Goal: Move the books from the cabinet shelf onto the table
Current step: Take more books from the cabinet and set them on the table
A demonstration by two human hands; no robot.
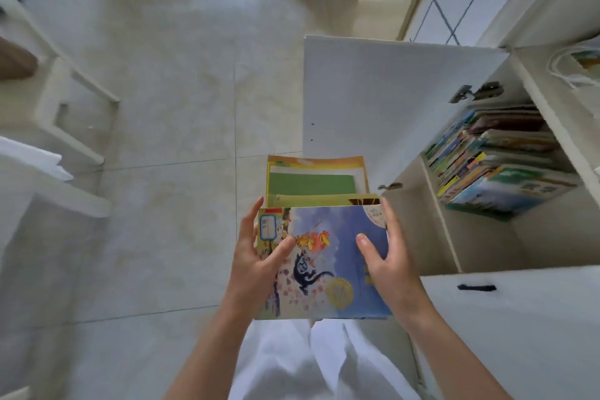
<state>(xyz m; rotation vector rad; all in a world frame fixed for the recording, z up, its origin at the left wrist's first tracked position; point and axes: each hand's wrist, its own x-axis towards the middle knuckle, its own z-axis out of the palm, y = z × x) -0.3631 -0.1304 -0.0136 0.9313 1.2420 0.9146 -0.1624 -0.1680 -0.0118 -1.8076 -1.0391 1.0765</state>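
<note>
Books (319, 237), thin, glossy and likely slippery, sit clamped between left hand (259, 256) and right hand (388, 256), fingers curled round both side edges.

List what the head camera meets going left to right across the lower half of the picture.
White table edge → left hand → blue picture book → right hand → stack of books on the cabinet shelf.
</note>
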